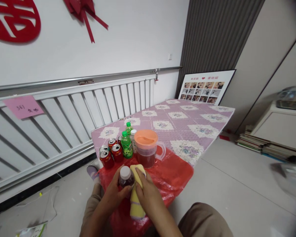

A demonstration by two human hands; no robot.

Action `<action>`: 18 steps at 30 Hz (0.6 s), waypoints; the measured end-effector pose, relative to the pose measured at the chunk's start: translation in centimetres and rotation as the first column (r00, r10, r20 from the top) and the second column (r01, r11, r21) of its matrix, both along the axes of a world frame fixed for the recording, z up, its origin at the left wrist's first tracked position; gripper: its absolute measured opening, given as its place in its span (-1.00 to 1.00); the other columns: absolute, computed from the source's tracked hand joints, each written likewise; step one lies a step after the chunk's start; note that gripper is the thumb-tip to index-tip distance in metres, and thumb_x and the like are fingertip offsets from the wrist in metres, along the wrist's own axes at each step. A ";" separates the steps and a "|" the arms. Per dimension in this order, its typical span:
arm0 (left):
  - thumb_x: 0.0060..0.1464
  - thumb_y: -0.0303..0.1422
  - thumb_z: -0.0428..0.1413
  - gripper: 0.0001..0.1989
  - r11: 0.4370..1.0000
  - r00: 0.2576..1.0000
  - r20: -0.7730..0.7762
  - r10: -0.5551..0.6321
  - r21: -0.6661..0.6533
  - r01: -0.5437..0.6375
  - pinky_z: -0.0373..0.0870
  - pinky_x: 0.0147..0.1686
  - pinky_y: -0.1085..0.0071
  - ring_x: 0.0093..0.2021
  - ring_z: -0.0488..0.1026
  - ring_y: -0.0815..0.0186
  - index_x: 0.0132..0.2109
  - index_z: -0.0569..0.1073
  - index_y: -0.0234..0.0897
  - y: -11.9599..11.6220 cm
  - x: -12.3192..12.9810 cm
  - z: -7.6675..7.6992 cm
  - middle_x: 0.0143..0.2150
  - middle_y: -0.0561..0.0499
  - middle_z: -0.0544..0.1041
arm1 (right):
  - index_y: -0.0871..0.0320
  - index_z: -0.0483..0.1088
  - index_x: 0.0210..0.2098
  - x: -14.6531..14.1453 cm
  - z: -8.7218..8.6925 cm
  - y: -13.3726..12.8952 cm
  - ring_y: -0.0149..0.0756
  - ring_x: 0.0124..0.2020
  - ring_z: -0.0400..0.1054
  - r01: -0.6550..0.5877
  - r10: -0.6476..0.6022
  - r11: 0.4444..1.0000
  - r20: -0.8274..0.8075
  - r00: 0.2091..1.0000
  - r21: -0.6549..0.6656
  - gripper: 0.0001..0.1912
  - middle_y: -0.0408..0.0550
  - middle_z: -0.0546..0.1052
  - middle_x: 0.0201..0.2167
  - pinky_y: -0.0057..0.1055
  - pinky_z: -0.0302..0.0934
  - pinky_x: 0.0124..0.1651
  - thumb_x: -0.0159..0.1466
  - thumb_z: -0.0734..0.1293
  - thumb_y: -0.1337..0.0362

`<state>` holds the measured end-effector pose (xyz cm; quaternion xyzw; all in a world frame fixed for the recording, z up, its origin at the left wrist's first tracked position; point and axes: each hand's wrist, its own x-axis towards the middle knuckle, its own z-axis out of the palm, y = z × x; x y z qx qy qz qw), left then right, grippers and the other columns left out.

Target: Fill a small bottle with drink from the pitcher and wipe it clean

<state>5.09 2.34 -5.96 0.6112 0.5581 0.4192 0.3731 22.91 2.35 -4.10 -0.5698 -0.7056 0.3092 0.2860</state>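
Observation:
My left hand (115, 191) is wrapped round a small clear bottle (126, 181) with a white cap and dark liquid inside. In my right hand (148, 191) is a folded yellow cloth (137, 209), pressed against the bottle's side. Both hands are over a red plastic sheet (172, 171) at the near end of the table. Just beyond them stands a clear pitcher (146, 159) with an orange lid (146, 138) and brownish liquid in it. The bottle's lower part is hidden by my fingers.
Several opened red cans (116, 152) stand left of the pitcher, beside green-capped bottles (126, 145) and a white-capped bottle (134, 140). A patterned tablecloth (177, 123) covers the table. A white radiator (76, 113) runs along the left wall. A photo board (204, 87) leans behind the table.

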 end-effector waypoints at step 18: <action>-0.03 -0.34 0.20 -0.27 0.996 0.998 -0.031 0.060 0.071 -0.058 0.28 0.25 0.06 0.27 0.34 0.00 0.29 0.18 -0.28 0.0 -0.1 -0.8 0.28 -0.23 0.37 | 0.25 0.19 0.33 -0.3 -2.6 0.4 -0.07 0.30 0.23 -0.035 0.035 0.999 0.020 0.999 -0.028 -0.42 0.28 0.29 0.30 -0.17 0.18 0.26 0.32 0.17 0.40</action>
